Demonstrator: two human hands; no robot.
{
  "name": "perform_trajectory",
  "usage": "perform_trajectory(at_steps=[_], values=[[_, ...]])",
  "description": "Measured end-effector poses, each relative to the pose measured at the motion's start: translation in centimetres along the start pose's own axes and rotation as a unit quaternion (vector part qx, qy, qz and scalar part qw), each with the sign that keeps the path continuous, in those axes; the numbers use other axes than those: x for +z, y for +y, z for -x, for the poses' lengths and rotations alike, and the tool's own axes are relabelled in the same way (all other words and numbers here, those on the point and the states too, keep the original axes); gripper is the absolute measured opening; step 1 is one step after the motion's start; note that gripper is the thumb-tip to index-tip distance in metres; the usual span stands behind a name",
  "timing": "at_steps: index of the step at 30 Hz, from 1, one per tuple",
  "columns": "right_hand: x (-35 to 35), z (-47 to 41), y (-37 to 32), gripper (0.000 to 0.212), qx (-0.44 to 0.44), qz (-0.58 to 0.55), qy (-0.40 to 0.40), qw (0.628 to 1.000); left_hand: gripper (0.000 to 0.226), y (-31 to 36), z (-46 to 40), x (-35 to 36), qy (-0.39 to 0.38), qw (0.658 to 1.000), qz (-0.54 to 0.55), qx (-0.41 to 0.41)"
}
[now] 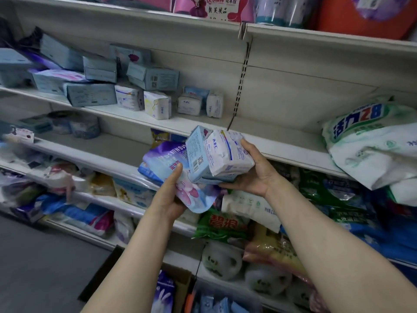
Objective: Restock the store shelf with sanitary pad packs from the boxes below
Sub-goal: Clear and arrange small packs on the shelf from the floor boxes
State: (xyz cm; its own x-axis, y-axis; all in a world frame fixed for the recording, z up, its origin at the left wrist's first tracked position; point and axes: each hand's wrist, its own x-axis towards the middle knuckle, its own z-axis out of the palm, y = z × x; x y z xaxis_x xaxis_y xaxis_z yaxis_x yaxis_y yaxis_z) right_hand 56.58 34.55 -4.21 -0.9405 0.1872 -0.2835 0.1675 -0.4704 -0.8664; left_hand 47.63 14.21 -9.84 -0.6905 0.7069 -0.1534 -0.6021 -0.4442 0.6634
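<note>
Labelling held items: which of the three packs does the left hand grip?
The purple floral soft pack; left hand grips it alone, apart from the two the right hand holds.

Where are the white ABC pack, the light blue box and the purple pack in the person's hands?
White ABC pack [228,152]: head view, on its front face.
Light blue box [195,152]: head view, on its printed side.
Purple pack [162,159]: head view, on its upper part.

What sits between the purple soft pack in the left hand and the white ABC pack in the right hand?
In the head view, a light blue box sits between the purple soft pack and the white ABC pack.
</note>
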Motion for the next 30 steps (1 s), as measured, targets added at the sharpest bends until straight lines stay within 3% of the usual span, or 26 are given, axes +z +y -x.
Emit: perform_trajectory(at_steps=[7, 11, 17, 22, 27, 30], values=[[-1.4, -0.1, 6.1, 0.086, 0.036, -0.012, 0.001, 0.999, 0.060, -2.8, 1.7, -3.7, 0.068, 0.997, -0.023, -0.026], [-2.0, -0.5, 9.0, 0.072, 0.052, -0.049, -0.013, 0.997, 0.054, -3.7, 1.9, -5.7, 0.112, 0.992, -0.021, -0.055], [-3.6, -1.0, 13.1, 0.082, 0.077, -0.101, -0.008, 0.992, 0.029, -5.3, 2.5, -7.2, 0.142, 0.985, -0.051, -0.083], [-5.7, 0.3, 16.2, 0.082, 0.111, -0.086, 0.019, 0.990, 0.035, -8.3, 2.8, -8.0, 0.195, 0.963, -0.116, -0.144], [-8.6, 2.4, 19.2, 0.082, 0.152, -0.099, 0.077, 0.980, 0.036, -12.5, 3.1, -7.4, 0.196, 0.947, -0.162, -0.196], [-10.1, 4.5, 20.4, 0.067, 0.157, -0.138, 0.114, 0.971, 0.033, -15.2, 2.7, -8.0, 0.192, 0.942, -0.172, -0.213]])
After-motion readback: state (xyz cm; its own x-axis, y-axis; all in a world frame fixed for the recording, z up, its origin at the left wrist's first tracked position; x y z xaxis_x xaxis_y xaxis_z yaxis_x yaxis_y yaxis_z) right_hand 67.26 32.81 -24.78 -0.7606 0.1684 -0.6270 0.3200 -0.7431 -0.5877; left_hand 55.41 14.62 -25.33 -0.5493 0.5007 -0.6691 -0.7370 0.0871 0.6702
